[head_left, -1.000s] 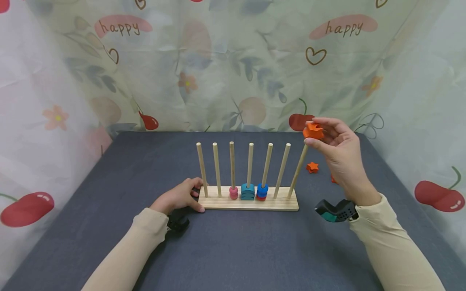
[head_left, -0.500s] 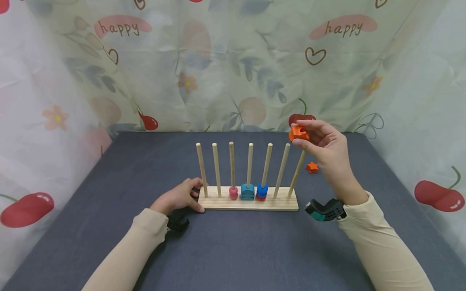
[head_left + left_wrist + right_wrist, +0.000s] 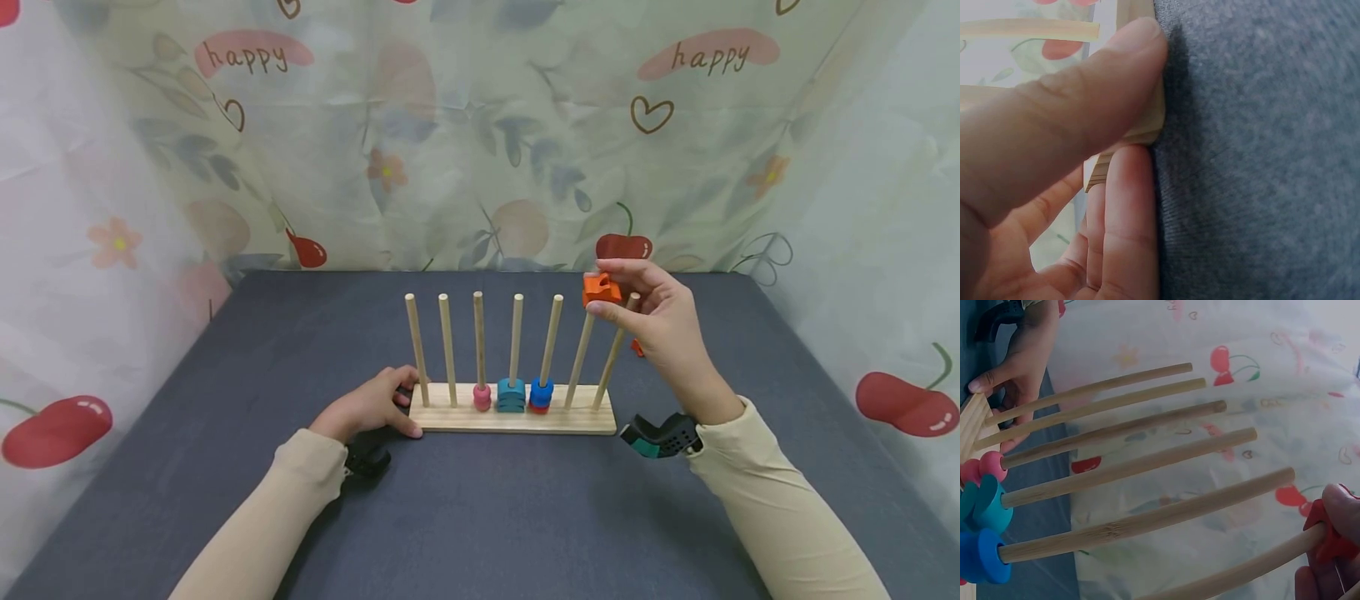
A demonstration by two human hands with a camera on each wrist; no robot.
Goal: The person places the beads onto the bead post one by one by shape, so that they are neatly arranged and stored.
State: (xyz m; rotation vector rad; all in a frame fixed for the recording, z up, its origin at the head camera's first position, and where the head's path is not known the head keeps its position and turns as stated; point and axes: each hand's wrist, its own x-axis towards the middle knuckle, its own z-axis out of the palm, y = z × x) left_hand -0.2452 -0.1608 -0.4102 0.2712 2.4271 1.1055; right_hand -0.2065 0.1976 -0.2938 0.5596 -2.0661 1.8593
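Observation:
A wooden peg board (image 3: 450,423) with several upright pegs stands on the dark table. My left hand (image 3: 375,404) grips its left end, thumb at the front edge and fingers at the end, as the left wrist view shows. My right hand (image 3: 660,321) pinches an orange star-shaped bead (image 3: 602,289) at the top of the second peg from the right. In the right wrist view the peg's tip meets the orange bead (image 3: 1330,540). Low on three middle pegs sit pink beads (image 3: 482,397), teal beads (image 3: 512,396) and blue beads (image 3: 541,393) with red below.
Behind the right hand, partly hidden, another orange star bead (image 3: 638,347) lies on the table (image 3: 495,517). The rightmost peg (image 3: 611,358) rises close by the right hand. A patterned curtain (image 3: 450,167) hangs at the back and sides.
My right hand has moved left and slightly down with the orange star bead, from above the rightmost peg to the second peg from the right. The left hand has stayed still.

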